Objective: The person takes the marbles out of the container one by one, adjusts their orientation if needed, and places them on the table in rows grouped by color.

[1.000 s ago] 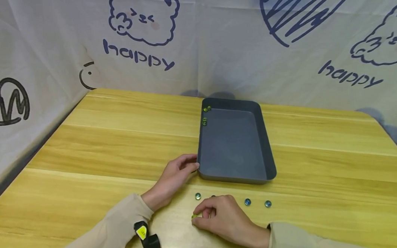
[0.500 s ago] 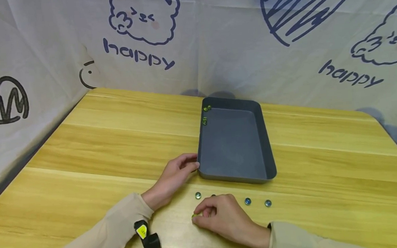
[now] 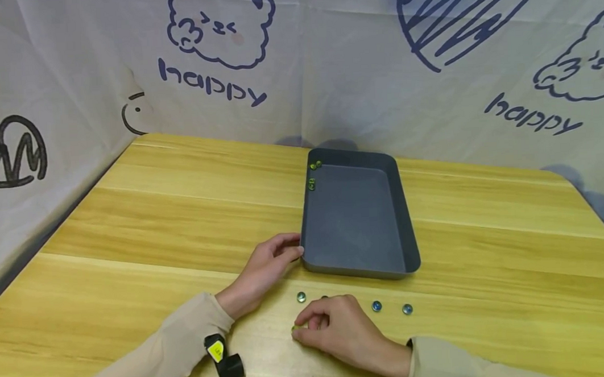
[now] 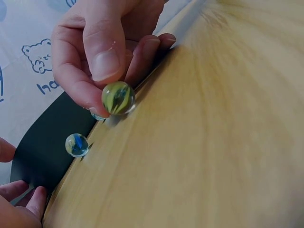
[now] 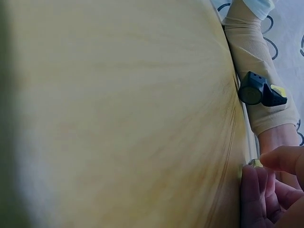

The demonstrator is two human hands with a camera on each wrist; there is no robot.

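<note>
My right hand (image 3: 348, 334) pinches a yellow-green marble (image 4: 118, 98) between thumb and fingertips, low over the wooden table. Only a sliver of that marble shows in the head view; the left wrist view shows its yellow swirl clearly. The left hand (image 3: 265, 267) touches the left wall of a dark grey rectangular tray (image 3: 355, 231) near its front corner, the fingers loosely bent. Inside the tray, several green marbles (image 3: 312, 183) lie along the left side toward the back. A clear marble with a blue streak (image 4: 77, 145) rests on the table in front of the tray.
Two blue marbles (image 3: 377, 306) lie to the right of my right hand, and another marble (image 3: 325, 297) is mostly hidden behind it. A white cloth (image 3: 328, 96) with drawings hangs behind the table (image 3: 515, 245). A black wrist camera (image 3: 225, 360) sits on the left sleeve.
</note>
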